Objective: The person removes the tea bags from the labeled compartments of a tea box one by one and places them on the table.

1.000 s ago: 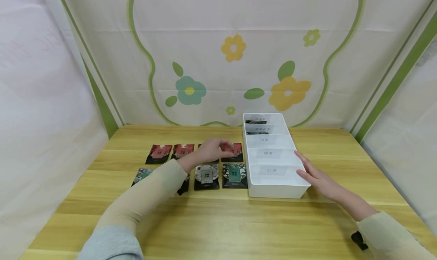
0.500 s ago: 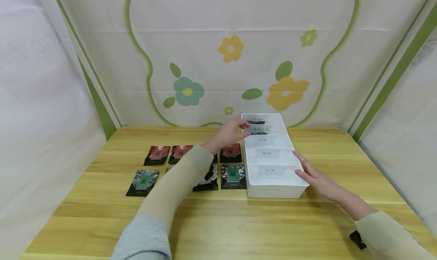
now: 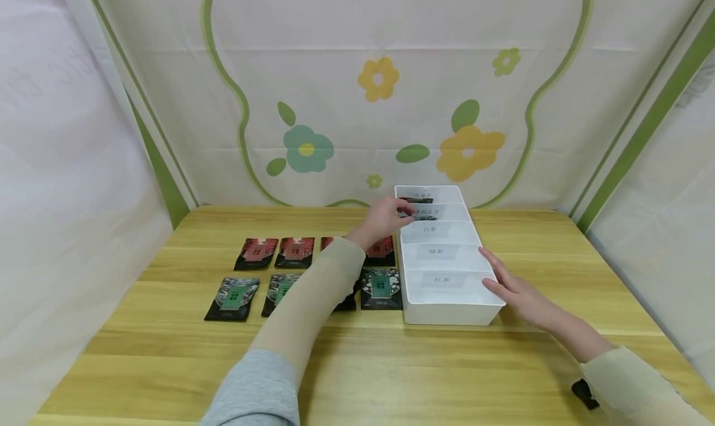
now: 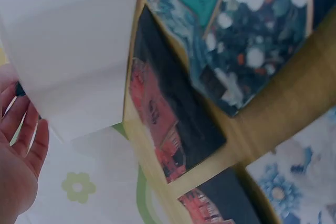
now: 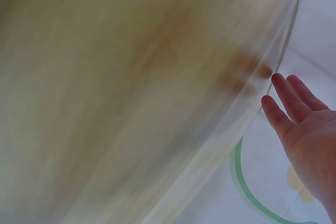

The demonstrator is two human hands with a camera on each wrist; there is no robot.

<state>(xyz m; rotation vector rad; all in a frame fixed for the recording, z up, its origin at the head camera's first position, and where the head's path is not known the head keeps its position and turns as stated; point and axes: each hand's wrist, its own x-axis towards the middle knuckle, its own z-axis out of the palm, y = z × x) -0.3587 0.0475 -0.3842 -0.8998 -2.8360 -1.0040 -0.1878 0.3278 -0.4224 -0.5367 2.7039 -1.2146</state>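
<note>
A long white divided box [image 3: 447,314] stands on the table, with printed labels in its compartments. Dark tea packets stand in its two farthest compartments. My left hand [image 3: 385,218] reaches over the box's left rim and pinches the left end of the tea packet [image 3: 429,218] in the second compartment from the back. In the left wrist view, a bit of dark wrapper [image 4: 20,88] shows between the fingers. My right hand [image 3: 516,292] rests its fairly straight fingers and thumb against the box's right side; the right wrist view shows these fingers [image 5: 294,100] at an edge.
Left of the box, red-and-black tea packets [image 3: 256,253] form a back row. A front row holds green-fronted packets [image 3: 231,299], partly covered by my left forearm. A small black object [image 3: 584,393] lies by my right sleeve. A flowered cloth [image 3: 313,72] hangs behind the table.
My left hand has moved from above the red packets, right and away from me, to the second compartment, where its fingers have closed on the packet. My right hand stays at the box.
</note>
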